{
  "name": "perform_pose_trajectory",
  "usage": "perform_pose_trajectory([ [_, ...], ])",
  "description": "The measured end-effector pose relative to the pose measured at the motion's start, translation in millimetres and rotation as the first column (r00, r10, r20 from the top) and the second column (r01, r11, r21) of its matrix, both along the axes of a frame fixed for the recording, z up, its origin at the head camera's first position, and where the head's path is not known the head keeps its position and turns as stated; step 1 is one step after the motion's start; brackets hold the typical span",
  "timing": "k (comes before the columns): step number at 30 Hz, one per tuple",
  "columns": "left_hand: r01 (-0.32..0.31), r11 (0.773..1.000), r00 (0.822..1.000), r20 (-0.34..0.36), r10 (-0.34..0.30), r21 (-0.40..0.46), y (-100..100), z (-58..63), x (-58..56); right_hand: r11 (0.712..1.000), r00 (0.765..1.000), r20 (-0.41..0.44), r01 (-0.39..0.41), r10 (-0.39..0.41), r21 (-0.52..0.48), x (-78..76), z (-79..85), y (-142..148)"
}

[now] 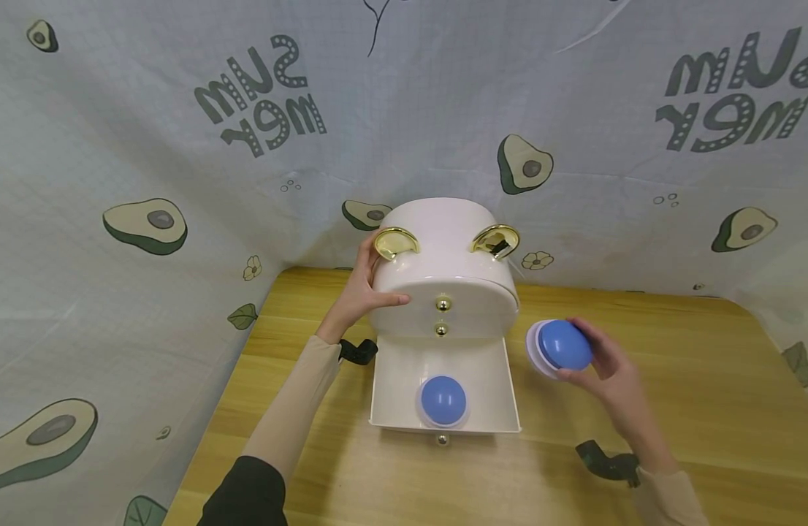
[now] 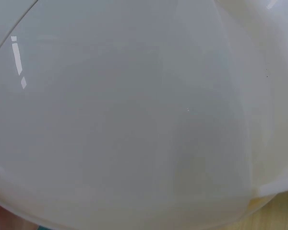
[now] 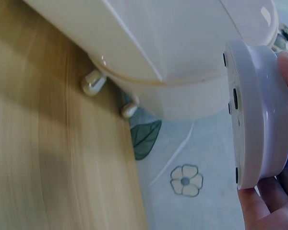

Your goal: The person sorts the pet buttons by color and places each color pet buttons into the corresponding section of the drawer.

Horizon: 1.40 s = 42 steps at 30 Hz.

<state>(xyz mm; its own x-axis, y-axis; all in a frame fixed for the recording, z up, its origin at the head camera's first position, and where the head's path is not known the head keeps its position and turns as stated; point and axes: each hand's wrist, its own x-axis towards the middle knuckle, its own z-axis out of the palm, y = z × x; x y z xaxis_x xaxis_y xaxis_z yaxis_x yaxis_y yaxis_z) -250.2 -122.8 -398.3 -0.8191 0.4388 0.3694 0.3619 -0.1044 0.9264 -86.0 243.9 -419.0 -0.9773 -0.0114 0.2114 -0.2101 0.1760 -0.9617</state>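
A glossy white rounded storage box (image 1: 443, 252) with gold ears and gold drawer knobs stands mid-table. Its bottom drawer (image 1: 489, 387) is pulled out, and a round blue-domed button (image 1: 443, 400) with a pale base sits inside near the front. My left hand (image 1: 362, 296) grips the box's left side, thumb along the front and fingers round the side behind the left ear. To the right of the drawer, my right hand (image 1: 617, 376) holds a second blue-domed button (image 1: 565, 345) above the table. In the right wrist view, small dark feet show under this button's white base (image 3: 259, 115).
The wooden table (image 1: 680, 365) backs onto a pale cloth (image 1: 430, 95) printed with avocados and lettering. Glossy white plastic of the box fills most of the left wrist view. Gold feet (image 3: 93, 82) lift the box in the right wrist view.
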Motion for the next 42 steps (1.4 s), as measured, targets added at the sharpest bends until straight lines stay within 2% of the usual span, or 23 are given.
perform_pose_trajectory([
  [9, -0.005, 1.000, 1.000, 0.014, 0.005, -0.011, 1.8, 2.1, 1.3, 0.998, 0.998, -0.026, -0.058, 0.058, -0.025, 5.7, 4.0, -24.7],
  [13, -0.007, 1.000, 0.999, 0.034, 0.007, -0.018, 2.6, 6.0, 3.1, 0.998, 0.998, -0.010, -0.063, 0.063, 0.027, 6.9, 3.7, -34.0],
  [20, 0.002, 1.000, 1.000, 0.026, -0.002, -0.010, 3.3, 27.2, 17.0, 0.989, 0.997, 0.004, -0.080, 0.080, 0.125, 7.5, -1.2, -41.3],
  [25, -0.002, 1.000, 0.999, 0.033, 0.002, -0.015, 3.2, 28.1, 17.4, 0.977, 0.995, 0.053, -0.092, 0.084, 0.193, 8.8, -4.3, -43.0],
  [33, -0.003, 1.000, 0.999, 0.049, 0.004, -0.031, 2.3, 27.8, 17.5, 0.944, 0.992, 0.091, -0.111, 0.087, 0.309, 9.9, -6.3, -49.0],
  [38, -0.002, 0.999, 0.998, 0.055, 0.004, -0.033, 2.0, 28.1, 18.0, 0.919, 0.992, 0.059, -0.124, 0.110, 0.375, 9.8, -4.5, -55.3],
  [42, -0.003, 0.999, 0.998, 0.055, 0.005, -0.032, 2.0, 28.0, 18.0, 0.885, 0.991, 0.011, -0.125, 0.135, 0.447, 7.8, -3.4, -61.6],
])
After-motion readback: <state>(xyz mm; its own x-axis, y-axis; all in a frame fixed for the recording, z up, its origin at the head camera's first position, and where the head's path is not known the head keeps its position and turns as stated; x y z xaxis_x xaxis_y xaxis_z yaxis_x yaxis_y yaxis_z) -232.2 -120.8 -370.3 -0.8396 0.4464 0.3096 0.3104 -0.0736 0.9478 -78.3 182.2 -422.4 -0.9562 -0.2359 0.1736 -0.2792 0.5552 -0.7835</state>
